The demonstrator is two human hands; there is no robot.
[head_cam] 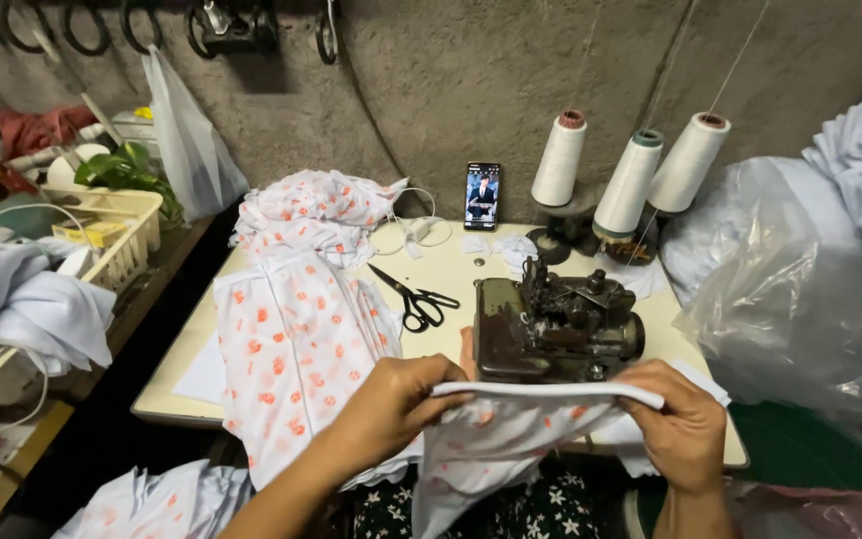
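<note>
Head view: fingers of the left hand point(391, 404) and right hand point(680, 424) pinched a folded cloth point(511, 439) taut just before the sewing machine point(551, 324); fingertips so near the machine risked being caught, or the fold slipping askew.

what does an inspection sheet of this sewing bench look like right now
surface: pale table, mostly covered, bare in the middle
job's things: white fabric piece with orange print, stretched in front of the dark sewing machine
clutter: stack of printed fabric, black scissors, phone propped on the wall, three white thread cones
grippers: left hand and right hand each grip an end of the fabric's edge
cables: white cord coiled by the phone
surroundings: rough grey wall, clear plastic bags at right, basket at left
</note>
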